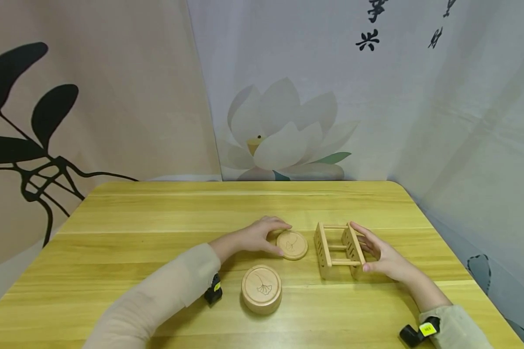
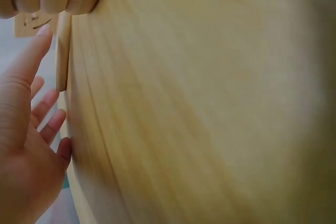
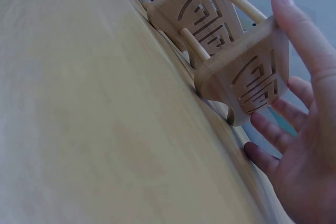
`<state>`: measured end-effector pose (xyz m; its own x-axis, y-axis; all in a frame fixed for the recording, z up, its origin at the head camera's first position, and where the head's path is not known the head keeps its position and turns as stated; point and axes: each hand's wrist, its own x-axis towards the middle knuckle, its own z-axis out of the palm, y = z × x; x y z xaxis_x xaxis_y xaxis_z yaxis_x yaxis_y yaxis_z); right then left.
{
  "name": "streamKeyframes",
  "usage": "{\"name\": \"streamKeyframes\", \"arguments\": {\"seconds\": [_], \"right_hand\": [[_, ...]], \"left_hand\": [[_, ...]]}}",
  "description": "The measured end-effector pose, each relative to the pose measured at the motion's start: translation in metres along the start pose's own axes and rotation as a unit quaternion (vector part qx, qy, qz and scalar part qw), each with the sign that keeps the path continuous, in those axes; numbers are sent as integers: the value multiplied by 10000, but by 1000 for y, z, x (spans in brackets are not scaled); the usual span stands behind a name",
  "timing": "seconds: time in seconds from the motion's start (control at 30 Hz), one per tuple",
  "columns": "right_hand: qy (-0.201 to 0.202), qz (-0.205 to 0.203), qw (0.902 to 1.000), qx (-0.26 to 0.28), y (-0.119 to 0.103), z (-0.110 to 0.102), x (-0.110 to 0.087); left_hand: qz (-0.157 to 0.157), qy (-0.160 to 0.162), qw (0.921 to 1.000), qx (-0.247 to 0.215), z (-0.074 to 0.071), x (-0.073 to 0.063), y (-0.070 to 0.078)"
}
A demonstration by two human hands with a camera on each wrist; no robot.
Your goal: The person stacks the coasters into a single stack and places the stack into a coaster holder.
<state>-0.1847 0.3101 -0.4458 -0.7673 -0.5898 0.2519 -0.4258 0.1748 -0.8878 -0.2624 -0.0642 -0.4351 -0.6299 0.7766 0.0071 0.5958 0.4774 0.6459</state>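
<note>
A single round wooden coaster (image 1: 292,245) with a carved leaf design lies flat on the table. My left hand (image 1: 262,236) is at its left side, thumb and fingers spread apart around its edge. In the left wrist view the coaster (image 2: 63,53) appears edge-on beyond the thumb. To the right stands a wooden coaster rack (image 1: 323,247), two slotted side panels joined by round bars. My right hand (image 1: 386,259) is at its right panel, thumb at the near corner and index finger at the far one. Its fingers are spread and loosely bent in the right wrist view.
A stack of round wooden coasters (image 1: 262,290), a ginkgo leaf carved on top, stands in front of the single coaster, near the left forearm. The wooden table (image 1: 179,208) ends at a printed cloth backdrop (image 1: 288,58). Small black cameras sit on both wrists.
</note>
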Motion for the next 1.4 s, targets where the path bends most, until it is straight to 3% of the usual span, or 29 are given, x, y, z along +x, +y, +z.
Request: {"name": "streamKeyframes", "arguments": {"seconds": [0.33,0.7,1.4], "right_hand": [[17,20,10000,8,1,0,0],[14,31,10000,-24,2,-1,0],[54,130,9999,47,0,1,-1]], "left_hand": [[43,-146,9987,481,1,6,5],[33,-291,9975,638,1,8,8],[133,-286,9981,526,4,10,1]]}}
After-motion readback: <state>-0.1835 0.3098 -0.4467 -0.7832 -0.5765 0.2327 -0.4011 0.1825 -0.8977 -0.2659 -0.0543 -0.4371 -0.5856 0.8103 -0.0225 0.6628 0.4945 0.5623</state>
